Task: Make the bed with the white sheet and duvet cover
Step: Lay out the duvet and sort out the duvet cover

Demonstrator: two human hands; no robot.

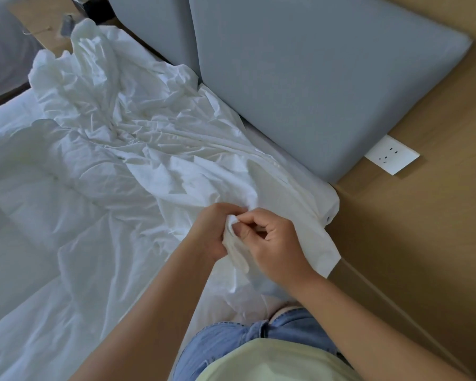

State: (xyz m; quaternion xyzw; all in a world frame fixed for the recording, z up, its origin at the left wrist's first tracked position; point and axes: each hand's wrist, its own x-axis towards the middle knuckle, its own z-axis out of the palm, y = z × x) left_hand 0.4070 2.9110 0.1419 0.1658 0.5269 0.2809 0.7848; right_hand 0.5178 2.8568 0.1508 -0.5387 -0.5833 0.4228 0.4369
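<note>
A crumpled white duvet cover (116, 116) lies bunched across the bed, running from the far left corner toward me. Under it a flatter white sheet (25, 243) covers the mattress. At the near corner of the bed, both hands meet on a bunched corner of the white fabric. My left hand (208, 231) grips the fabric from the left. My right hand (272, 243) pinches the same corner between thumb and fingers. A loose flap of the cloth (324, 254) hangs over the bed's edge just right of my right hand.
A grey padded headboard (300, 86) in two panels stands along the bed's right side. Behind it is a tan wall (423, 229) with a white power socket (392, 155). A wooden nightstand (47, 28) with small items sits at the far left.
</note>
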